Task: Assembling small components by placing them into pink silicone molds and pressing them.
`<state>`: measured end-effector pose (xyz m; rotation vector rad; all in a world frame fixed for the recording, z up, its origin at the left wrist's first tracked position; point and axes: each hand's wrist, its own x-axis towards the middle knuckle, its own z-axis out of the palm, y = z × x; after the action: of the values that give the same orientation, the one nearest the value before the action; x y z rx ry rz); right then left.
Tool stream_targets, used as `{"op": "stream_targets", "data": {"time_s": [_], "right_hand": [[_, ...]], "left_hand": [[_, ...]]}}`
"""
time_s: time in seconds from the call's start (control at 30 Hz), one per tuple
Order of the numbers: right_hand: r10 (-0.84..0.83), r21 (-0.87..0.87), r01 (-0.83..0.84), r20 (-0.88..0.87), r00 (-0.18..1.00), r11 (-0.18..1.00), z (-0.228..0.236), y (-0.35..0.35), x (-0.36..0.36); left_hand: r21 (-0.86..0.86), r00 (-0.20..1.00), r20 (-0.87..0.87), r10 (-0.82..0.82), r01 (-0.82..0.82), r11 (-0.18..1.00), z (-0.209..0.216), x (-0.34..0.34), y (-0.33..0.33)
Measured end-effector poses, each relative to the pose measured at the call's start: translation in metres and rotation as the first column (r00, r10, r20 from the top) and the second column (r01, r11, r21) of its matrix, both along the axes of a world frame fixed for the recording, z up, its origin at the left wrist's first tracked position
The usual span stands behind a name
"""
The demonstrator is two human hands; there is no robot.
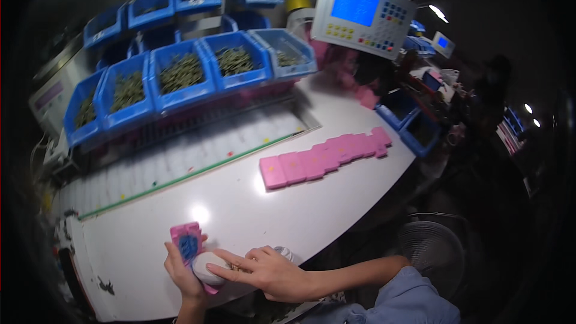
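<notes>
Pink tray [183,228] ×1, left hand [181,272] gripping | white object [206,269] ×1, right hand [275,271] touching, grip unclear

The white tabletop [300,219] before me carries a row of pink blocks [318,160], set edge to edge and stepping slightly out of line toward its right edge. Near the left edge I see a small dark piece [106,286] (too blurred to make out), well apart from the row.
</notes>
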<state>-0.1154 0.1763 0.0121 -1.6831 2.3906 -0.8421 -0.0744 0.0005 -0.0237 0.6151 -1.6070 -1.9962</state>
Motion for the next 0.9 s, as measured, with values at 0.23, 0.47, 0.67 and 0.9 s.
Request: {"op": "stream_targets", "data": {"time_s": [0.23,0.47,0.67,0.9], "right_hand": [[-0.180,0.000,0.180,-0.048,0.982,0.984,-0.012,0.048,-0.064],[-0.777,-0.548,0.552,-0.483,0.404,0.628,0.103,0.171,-0.259],[-0.838,-0.573,0.686,-0.537,0.100,0.449,0.133,0.229,-0.351],[-0.755,-0.536,0.729,-0.654,-0.039,0.426,0.131,0.221,-0.356]], "left_hand": [[0.412,0.971,0.199,-0.131,0.038,0.910,0.024,-0.015,0.002],[0.487,0.931,-0.041,-0.363,0.336,0.806,0.002,0.006,-0.010],[0.413,0.954,-0.012,-0.300,0.277,0.867,0.002,-0.001,-0.010],[0.356,0.972,0.001,-0.237,0.220,0.908,-0.003,0.003,-0.017]]}}
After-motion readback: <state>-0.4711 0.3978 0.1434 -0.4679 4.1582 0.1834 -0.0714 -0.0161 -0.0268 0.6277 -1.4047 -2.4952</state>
